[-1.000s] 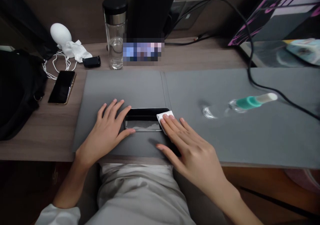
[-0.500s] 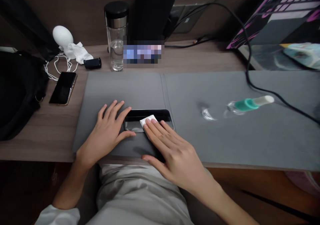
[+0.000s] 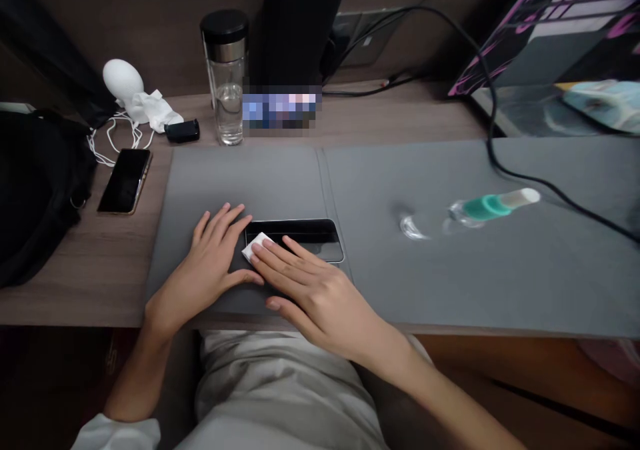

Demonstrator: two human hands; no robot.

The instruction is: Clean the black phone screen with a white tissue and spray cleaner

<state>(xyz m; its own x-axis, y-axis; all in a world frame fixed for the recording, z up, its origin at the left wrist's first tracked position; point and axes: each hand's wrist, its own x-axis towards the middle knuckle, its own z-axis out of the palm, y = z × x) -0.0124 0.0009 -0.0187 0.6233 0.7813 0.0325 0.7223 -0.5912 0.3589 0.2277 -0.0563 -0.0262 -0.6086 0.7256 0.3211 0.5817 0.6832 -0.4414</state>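
From my remote seat I look down on a person's two bare hands at a desk, with twelve o'clock straight ahead. At nine o'clock a black backpack (image 3: pixel 35 197) sits beside the wood surface (image 3: pixel 65 283). At ten o'clock lie a dark smartphone (image 3: pixel 125 181) with a gold edge, looped white cords (image 3: pixel 113 137), a white egg-shaped object (image 3: pixel 123 80), a crumpled tissue (image 3: pixel 155 111) and a small black case (image 3: pixel 183 130). Near twelve o'clock stands a glass water bottle (image 3: pixel 225 97) with a black lid, next to a blurred patch.

Centred on a grey desk mat (image 3: pixel 260 177) lies a black phone (image 3: pixel 310 233). The left hand (image 3: pixel 213 263) rests open around its left end, apparently to stop it sliding; I cannot tell whether it touches. The right hand (image 3: pixel 320 297) lies across the phone, its fingers (image 3: pixel 285 260) pressing a white wipe (image 3: pixel 256 247) flat against the glass. The hands are close but apart.

At one o'clock is a pink-patterned laptop lid (image 3: pixel 545 37). At two o'clock a spray bottle (image 3: pixel 487 207) with a teal collar lies on its side, below a black cable (image 3: pixel 530 173).
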